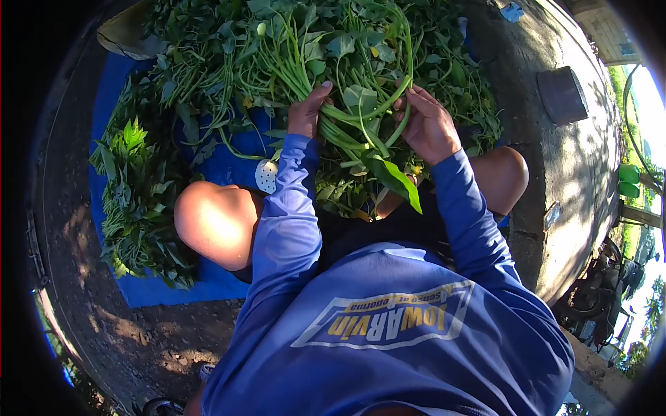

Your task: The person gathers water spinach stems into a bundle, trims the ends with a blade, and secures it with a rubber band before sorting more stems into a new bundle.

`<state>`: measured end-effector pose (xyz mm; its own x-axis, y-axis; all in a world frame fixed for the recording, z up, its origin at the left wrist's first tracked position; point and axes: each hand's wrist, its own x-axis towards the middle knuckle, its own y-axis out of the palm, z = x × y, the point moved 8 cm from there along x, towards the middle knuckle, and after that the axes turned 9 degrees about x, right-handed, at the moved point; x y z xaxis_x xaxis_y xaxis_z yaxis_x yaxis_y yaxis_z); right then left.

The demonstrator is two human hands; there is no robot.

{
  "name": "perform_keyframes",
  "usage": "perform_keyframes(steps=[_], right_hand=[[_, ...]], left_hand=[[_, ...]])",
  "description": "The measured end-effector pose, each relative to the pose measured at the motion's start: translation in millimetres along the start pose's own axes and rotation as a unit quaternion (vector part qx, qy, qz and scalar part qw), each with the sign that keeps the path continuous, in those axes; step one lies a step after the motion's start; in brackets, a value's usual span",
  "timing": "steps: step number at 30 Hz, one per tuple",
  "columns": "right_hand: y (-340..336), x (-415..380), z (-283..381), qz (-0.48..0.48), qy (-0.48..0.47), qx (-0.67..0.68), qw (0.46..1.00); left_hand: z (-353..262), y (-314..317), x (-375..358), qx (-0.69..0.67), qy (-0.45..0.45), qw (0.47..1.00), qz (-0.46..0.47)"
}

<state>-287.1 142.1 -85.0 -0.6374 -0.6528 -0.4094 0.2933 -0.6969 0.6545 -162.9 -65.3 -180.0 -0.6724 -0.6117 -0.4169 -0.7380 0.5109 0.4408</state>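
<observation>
My left hand is closed around a bunch of long-stemmed leafy greens, with the thumb on top. The stem ends stick out past the hand toward my lap. To the right, my right hand pinches a looping green stem between thumb and fingers. A broad, bright green leaf hangs below the stems between both hands. Beyond and beneath them spreads a large heap of loose greens. Part of what each palm holds is hidden by the fingers.
The greens lie on a blue tarp. A neater pile of leafy bundles is at its left. Concrete with a dark bucket lies right. My bent knees flank the work area. A motorcycle stands lower right.
</observation>
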Motion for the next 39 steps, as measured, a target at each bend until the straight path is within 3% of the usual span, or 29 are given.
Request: perform_keyframes(steps=[6, 7, 8, 11, 14, 19, 22, 24, 25, 28, 30, 31, 32, 33, 36, 37, 39], right_hand=[[-33, -2, 42, -0.081, -0.113, 0.075, 0.987], [-37, -5, 54, -0.076, -0.131, 0.088, 0.985], [-42, -8, 66, -0.087, -0.152, 0.086, 0.981], [-35, -30, 112, -0.083, -0.207, 0.01, 0.975], [-20, -49, 164, -0.055, -0.298, -0.036, 0.952], [34, -69, 243, -0.055, -0.44, -0.144, 0.885], [70, -55, 252, -0.047, -0.472, -0.263, 0.84], [95, -40, 233, -0.053, -0.479, -0.322, 0.815], [102, -30, 219, -0.073, -0.481, -0.397, 0.778], [111, 11, 138, -0.067, -0.413, -0.471, 0.777], [105, 29, 51, -0.057, -0.283, -0.575, 0.765], [92, 39, 0, -0.007, -0.239, -0.601, 0.763], [80, 44, -46, 0.042, -0.134, -0.628, 0.765], [71, 41, -77, 0.063, -0.093, -0.646, 0.755], [44, 47, -113, 0.087, -0.15, -0.617, 0.768], [41, 46, -117, 0.102, -0.145, -0.65, 0.739], [27, 50, -121, 0.096, -0.16, -0.612, 0.769]], left_hand=[[-18, -30, 15, -0.038, 0.07, 0.995, -0.054], [-17, -39, 16, -0.04, 0.026, 0.997, -0.059], [-20, -44, 16, -0.037, 0.039, 0.997, -0.059], [-33, -42, 13, -0.04, 0.086, 0.992, -0.078], [-35, -31, 5, -0.005, 0.069, 0.996, -0.053], [-47, -11, -9, 0.081, 0.092, 0.992, -0.029], [-42, -2, 2, 0.104, 0.172, 0.979, -0.011], [-23, 1, 7, 0.114, 0.136, 0.984, 0.006], [-18, 4, 9, 0.119, 0.117, 0.986, 0.014], [-10, 8, 4, 0.124, 0.103, 0.987, 0.011], [19, -1, 23, 0.071, 0.057, 0.995, 0.038], [30, 3, 20, 0.005, 0.013, 0.999, 0.053], [40, 3, 17, -0.061, -0.032, 0.995, 0.066], [55, -4, 15, -0.051, -0.091, 0.99, 0.094], [72, -16, 4, -0.04, -0.137, 0.984, 0.104], [83, -18, -2, -0.029, -0.215, 0.965, 0.144], [87, -22, -2, -0.025, -0.22, 0.969, 0.111]])
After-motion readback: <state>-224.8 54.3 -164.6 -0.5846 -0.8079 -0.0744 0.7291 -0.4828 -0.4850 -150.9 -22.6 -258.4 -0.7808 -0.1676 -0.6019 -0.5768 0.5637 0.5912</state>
